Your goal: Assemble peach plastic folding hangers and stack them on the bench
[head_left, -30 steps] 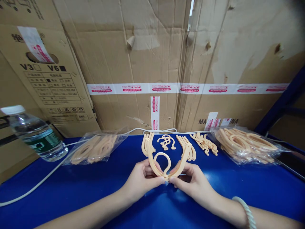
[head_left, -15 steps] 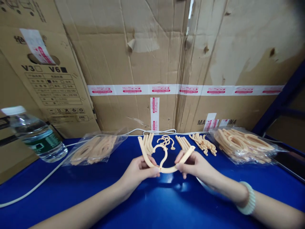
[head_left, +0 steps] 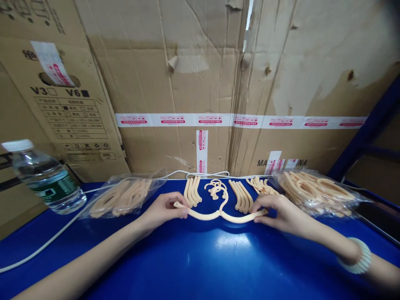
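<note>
My left fingers (head_left: 178, 213) pinch the beige hanger (head_left: 220, 213) near one end, and my right fingers (head_left: 261, 203) pinch it near the other. I hold it over the blue worktop (head_left: 187, 258), its two arms spread wide and the hook (head_left: 224, 202) rising between them. Behind it lie rows of loose arms (head_left: 240, 196) and some small hooks (head_left: 214, 191), between two clear bags (head_left: 315, 191) of parts

Beige hanger (head_left: 236, 219), spread wide.
Left hand (head_left: 167, 210) pinches its 9 o'clock end, right hand (head_left: 278, 212) its 3 o'clock end; hook (head_left: 223, 203) rises towards 12. Bottle (head_left: 45, 179) at the view's 9 o'clock.
</note>
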Tool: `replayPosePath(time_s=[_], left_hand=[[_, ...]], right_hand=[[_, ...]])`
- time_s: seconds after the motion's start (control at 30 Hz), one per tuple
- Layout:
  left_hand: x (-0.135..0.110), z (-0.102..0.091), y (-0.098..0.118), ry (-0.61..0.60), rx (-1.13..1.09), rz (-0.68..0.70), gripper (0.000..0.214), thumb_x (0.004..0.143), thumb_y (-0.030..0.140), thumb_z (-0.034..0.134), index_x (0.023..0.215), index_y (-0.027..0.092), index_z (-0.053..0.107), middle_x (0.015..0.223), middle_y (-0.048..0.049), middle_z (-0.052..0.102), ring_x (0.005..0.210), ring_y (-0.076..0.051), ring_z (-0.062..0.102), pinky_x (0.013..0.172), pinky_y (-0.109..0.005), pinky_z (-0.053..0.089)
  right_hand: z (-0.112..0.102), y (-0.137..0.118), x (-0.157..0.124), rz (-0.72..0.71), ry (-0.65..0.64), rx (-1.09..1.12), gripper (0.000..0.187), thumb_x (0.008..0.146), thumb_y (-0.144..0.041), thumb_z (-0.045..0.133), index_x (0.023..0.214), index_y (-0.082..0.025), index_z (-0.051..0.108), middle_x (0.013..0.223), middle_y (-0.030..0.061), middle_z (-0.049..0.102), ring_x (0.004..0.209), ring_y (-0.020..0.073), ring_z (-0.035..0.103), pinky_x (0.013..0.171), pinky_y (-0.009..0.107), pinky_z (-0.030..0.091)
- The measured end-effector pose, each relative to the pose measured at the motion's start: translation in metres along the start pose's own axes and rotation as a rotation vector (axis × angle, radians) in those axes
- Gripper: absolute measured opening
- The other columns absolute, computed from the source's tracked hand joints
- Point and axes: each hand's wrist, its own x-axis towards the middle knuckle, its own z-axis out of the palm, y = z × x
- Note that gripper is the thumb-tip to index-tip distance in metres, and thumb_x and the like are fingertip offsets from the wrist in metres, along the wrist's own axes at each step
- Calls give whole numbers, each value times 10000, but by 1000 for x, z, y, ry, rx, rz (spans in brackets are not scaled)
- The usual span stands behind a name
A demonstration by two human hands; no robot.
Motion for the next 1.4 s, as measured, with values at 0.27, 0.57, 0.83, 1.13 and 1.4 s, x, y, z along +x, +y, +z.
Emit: replayPosePath(time_s=[0.27,0.57,0.83,1.13,1.4], left_hand=[[-22,-1,1,-127,501,341,49,816,209,713,771,208,733,740,-35,704,710,-187,606,685,-281,450],[-23,-3,-9,-158,690,579,122,901,161,601,784,167,637,707,-35,646,658,-165,560,618,-268,416],[-22,-5,-16,-98,766,627,110,924,182,602,822,173,641,727,-35,646,666,-171,574,617,-271,427],[-17,-6,-19,-50,809,643,124,952,172,565,846,183,629,770,-38,655,702,-180,598,664,-295,461],[-18,-3,-18,-36,818,674,121,948,111,534,936,195,621,878,-49,701,804,-189,647,760,-330,504]], right_hand=[[7,13,-21,-11,-13,-41,141,903,-310,654,840,-208,726,816,63,684,743,211,632,680,312,491],[8,13,-24,-4,-94,-56,185,968,-265,521,921,-178,678,914,74,675,843,198,623,765,321,495],[11,14,-25,36,-26,-121,147,932,-236,531,825,-191,621,813,40,643,733,171,608,680,279,481],[20,15,-25,68,72,-172,174,909,-246,528,774,-189,620,758,44,631,688,178,596,632,279,470],[23,17,-23,124,112,-214,167,900,-241,516,807,-191,645,786,59,647,719,198,614,658,309,487]])
